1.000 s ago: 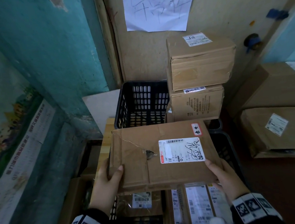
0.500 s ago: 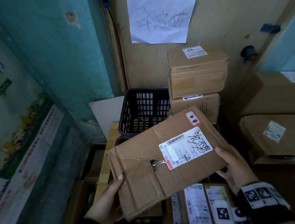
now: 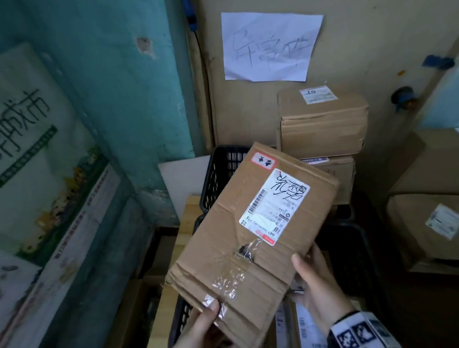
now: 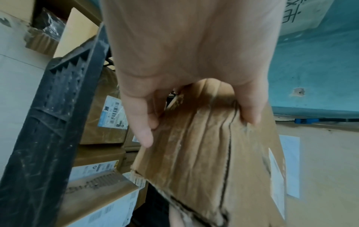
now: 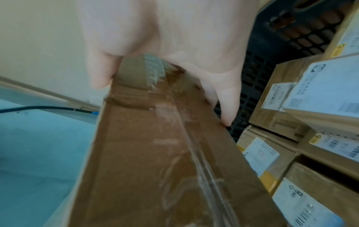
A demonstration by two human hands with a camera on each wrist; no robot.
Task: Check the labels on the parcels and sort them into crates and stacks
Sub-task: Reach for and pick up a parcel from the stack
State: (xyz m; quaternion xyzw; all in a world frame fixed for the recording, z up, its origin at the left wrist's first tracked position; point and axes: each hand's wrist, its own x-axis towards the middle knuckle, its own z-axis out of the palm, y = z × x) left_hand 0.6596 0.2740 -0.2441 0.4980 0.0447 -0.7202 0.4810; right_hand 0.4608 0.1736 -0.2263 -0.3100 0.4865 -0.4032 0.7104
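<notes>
parcel depot, labelled boxes (image 3: 323,122), crates (image 3: 222,171)

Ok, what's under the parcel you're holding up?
Under the parcel, a black crate with labelled boxes inside; the parcel covers most of them, so their count and labels can't be made out.

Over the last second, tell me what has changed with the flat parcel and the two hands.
The flat cardboard parcel has been turned counterclockwise, from level to steeply slanted, its label end now pointing up toward the stacked boxes. The left hand shifted its grip to the near bottom corner; the right hand stays on the right edge. Neither let go. The black crate and the stack have not moved.
</notes>
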